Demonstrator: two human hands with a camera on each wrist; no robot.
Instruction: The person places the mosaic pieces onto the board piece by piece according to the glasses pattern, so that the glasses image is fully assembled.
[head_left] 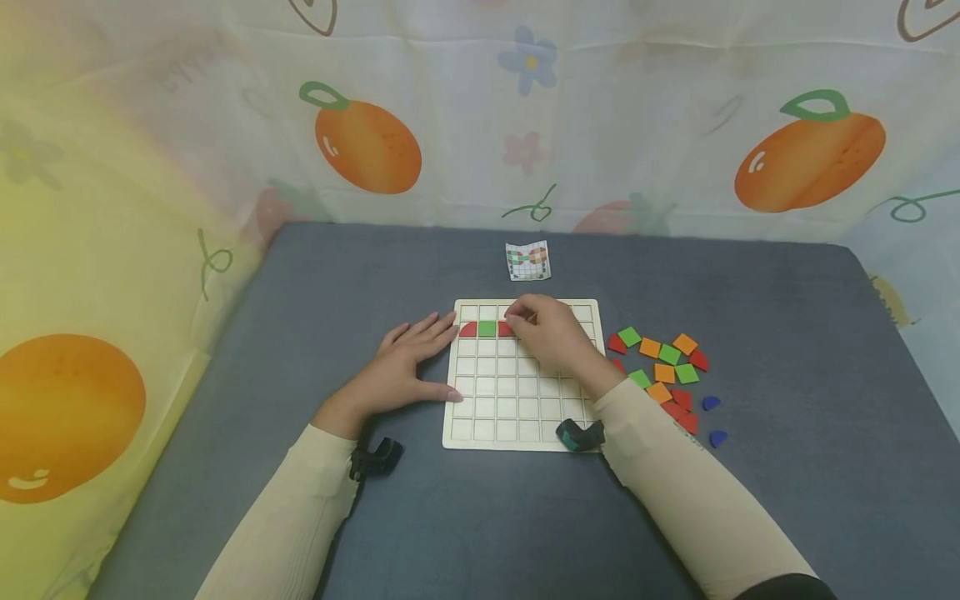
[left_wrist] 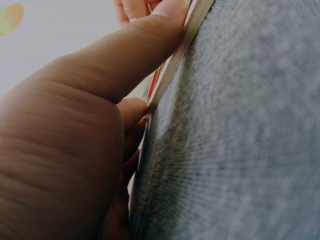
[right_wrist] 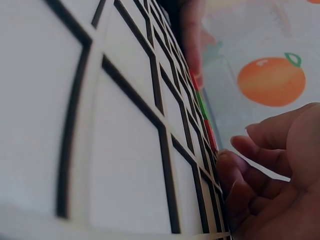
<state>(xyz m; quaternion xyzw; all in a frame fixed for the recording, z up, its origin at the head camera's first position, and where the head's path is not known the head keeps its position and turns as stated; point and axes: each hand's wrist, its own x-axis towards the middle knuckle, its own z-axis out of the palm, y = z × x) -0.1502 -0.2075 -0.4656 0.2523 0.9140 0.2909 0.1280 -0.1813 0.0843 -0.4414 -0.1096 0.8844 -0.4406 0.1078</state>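
Observation:
A white grid board (head_left: 495, 408) lies flat on the table. In one upper row sit a red quarter-round piece (head_left: 468, 329), a green square piece (head_left: 487, 328) and another red piece (head_left: 506, 329). My left hand (head_left: 408, 367) is spread at the board's left side, fingertips and thumb touching the edge; the left wrist view shows its thumb (left_wrist: 135, 55) against the wooden rim. Over the upper middle, my right hand (head_left: 551, 333) has its fingertips at the second red piece, partly covering it. Its fingers (right_wrist: 235, 175) are loosely bent, with nothing visible held between them.
Right of the board lie loose pieces: several orange squares (head_left: 664, 373), green squares (head_left: 686, 373), red pieces (head_left: 698, 360) and two blue ones (head_left: 717, 438). My right forearm hides part of this area. Behind the board is a small printed pattern card (head_left: 528, 261).

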